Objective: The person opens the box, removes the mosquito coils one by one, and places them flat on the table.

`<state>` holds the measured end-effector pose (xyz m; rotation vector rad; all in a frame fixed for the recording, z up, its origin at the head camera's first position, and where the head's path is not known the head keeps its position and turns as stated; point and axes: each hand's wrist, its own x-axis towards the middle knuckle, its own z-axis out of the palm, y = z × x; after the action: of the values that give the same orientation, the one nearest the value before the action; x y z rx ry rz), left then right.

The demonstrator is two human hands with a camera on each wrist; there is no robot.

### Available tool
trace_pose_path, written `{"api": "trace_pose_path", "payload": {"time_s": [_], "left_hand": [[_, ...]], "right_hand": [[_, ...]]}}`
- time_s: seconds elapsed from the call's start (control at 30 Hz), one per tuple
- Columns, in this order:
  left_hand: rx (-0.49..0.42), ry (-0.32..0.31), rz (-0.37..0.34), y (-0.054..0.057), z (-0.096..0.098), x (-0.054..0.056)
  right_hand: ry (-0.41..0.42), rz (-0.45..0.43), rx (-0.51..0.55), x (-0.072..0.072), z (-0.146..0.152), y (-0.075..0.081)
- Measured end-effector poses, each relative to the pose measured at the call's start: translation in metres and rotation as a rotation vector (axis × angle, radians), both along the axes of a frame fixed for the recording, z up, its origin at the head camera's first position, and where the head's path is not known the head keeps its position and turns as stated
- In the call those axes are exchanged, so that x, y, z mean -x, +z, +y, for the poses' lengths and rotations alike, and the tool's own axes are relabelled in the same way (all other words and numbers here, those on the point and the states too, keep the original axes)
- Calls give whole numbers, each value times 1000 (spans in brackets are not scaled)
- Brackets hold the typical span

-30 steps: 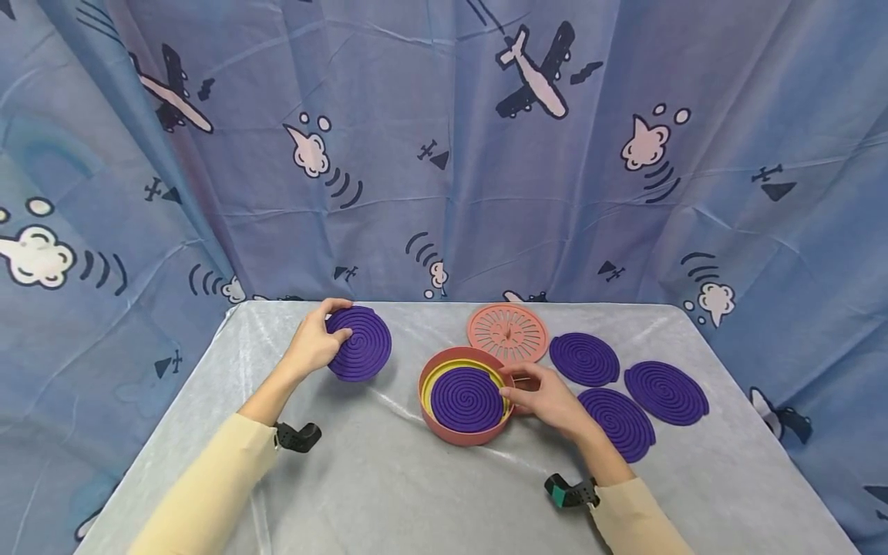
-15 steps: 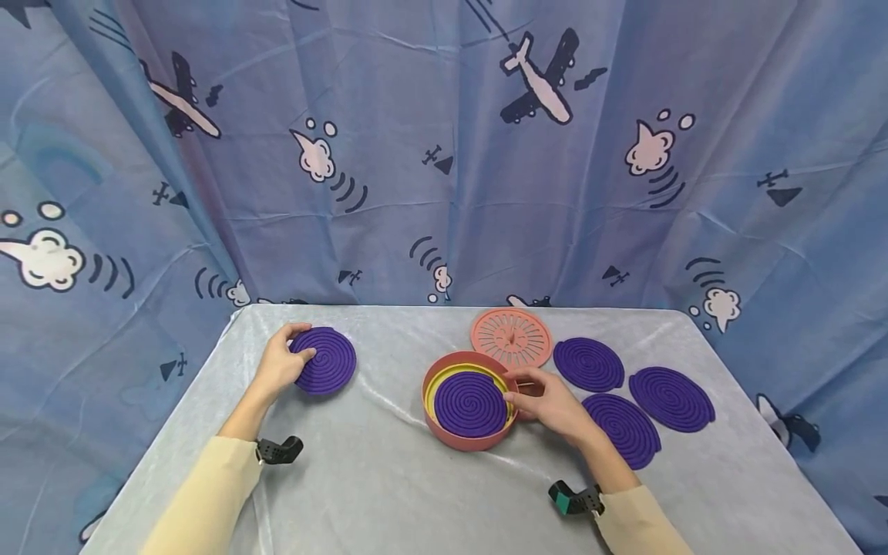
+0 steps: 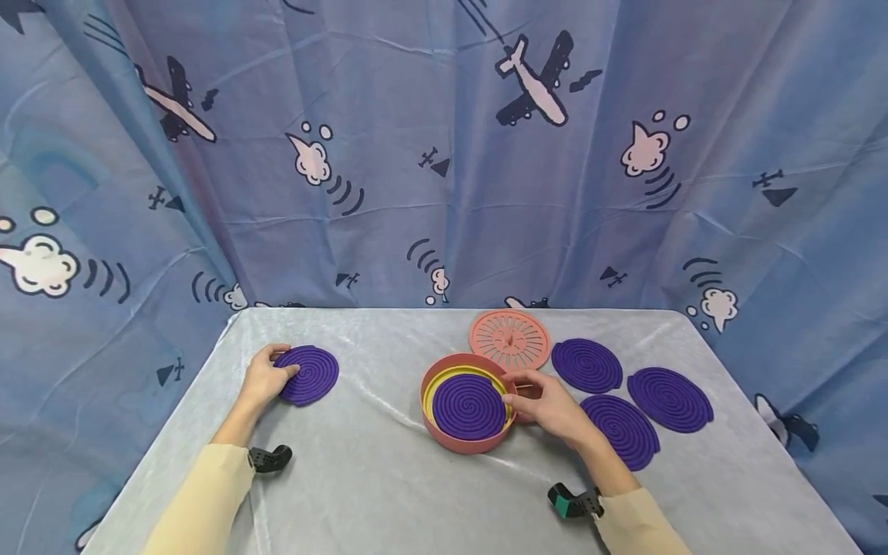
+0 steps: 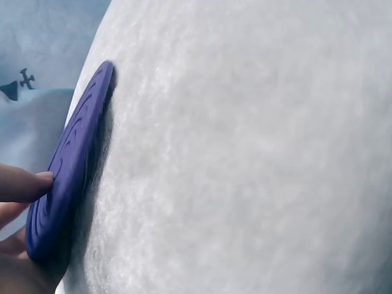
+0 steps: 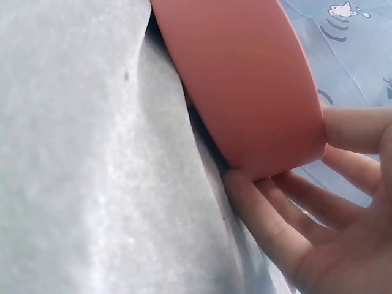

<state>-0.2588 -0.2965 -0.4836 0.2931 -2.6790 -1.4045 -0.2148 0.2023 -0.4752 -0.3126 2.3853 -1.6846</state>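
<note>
I judge the step in hand to be the handling of a purple coaster [image 3: 310, 375] at the left of the surface [image 3: 361, 486], either setting it out or picking it up, while the round box [image 3: 451, 444] is steadied near the middle. My left grip [image 3: 265, 380] has that coaster pinched at its left edge, thumb on the spiral face. Its shadow lies close alongside in the left wrist view, but I can't tell whether it touches the surface or sits just above. My right grip [image 3: 548, 408] grasps the right wall of the box, fingers curled against the outside.

If the coaster is going down, I reckon the next move calls for laying it flat and loosening the pinch without dragging the edge; if it is coming up, for a firmer pinch. The right side should need only light, steady pressure.

The coaster is a thin, deep purple disc with raised spiral ridges, and it looks matt and rubbery. A similar spiral disc [image 3: 469, 406] lies inside the pinkish-red box, within a yellow ring [image 3: 431, 391]; what is under it is hidden from me. Three more discs [image 3: 586, 365] rest to the right, and a slotted lid [image 3: 509, 339] lies just behind the box
</note>
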Motion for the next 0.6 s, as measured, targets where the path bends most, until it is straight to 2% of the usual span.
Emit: {"api": "trace_pose_path", "payload": {"time_s": [0.2,0.37,0.6], "left_hand": [[149,2,14,5,-3,-1],[236,-3,66,11,0,-1],[256,-75,138,21,21,1]], "right_hand": [[-5,8,-8,0,0,1],[-5,20,-10,1,-1,1],[-8,16,-11,0,-2,3]]}}
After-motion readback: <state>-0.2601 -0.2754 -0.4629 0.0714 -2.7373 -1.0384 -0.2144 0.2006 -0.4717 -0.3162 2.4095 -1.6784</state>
